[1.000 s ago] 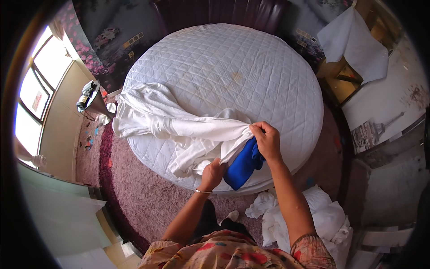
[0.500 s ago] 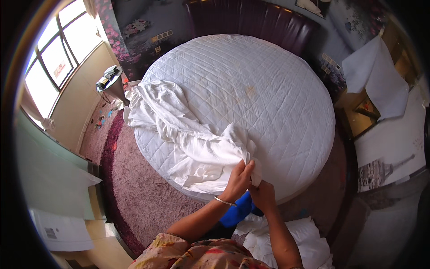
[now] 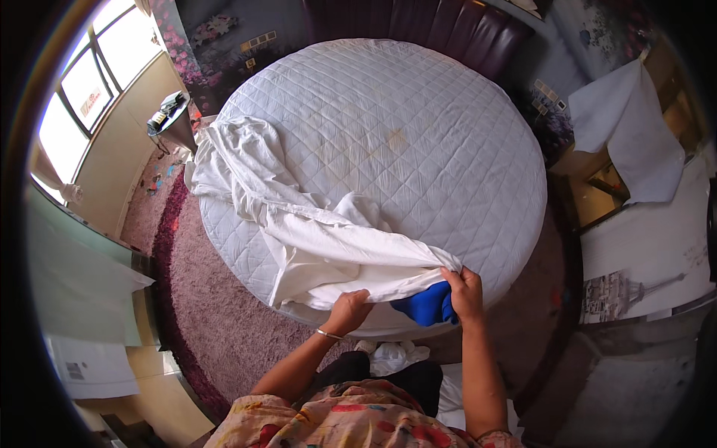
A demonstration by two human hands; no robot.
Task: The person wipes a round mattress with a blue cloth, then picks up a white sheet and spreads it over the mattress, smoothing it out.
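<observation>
A bunched white sheet (image 3: 321,237) lies across the left and near part of a round quilted mattress (image 3: 418,112). My left hand (image 3: 349,312), with a bangle at the wrist, grips the sheet's near edge. Farther right, my right hand (image 3: 464,293) pinches another part of that edge, so the cloth is stretched between the two hands. Just left of my right hand a blue cloth (image 3: 427,305) hangs below the sheet's edge; whether my right hand also holds it I cannot tell. The mattress has brownish stains near its middle.
A dark purple headboard (image 3: 418,26) stands behind the mattress. To the left, a small side table (image 3: 175,123) with objects on it is near the window. White bedding (image 3: 452,392) lies by my legs on the carpet (image 3: 224,299). A white cloth (image 3: 627,127) hangs at right.
My hands have moved apart, the left one leftward and the right one rightward. The sheet's near edge is now spread between them, and more of the blue cloth shows beside the right hand.
</observation>
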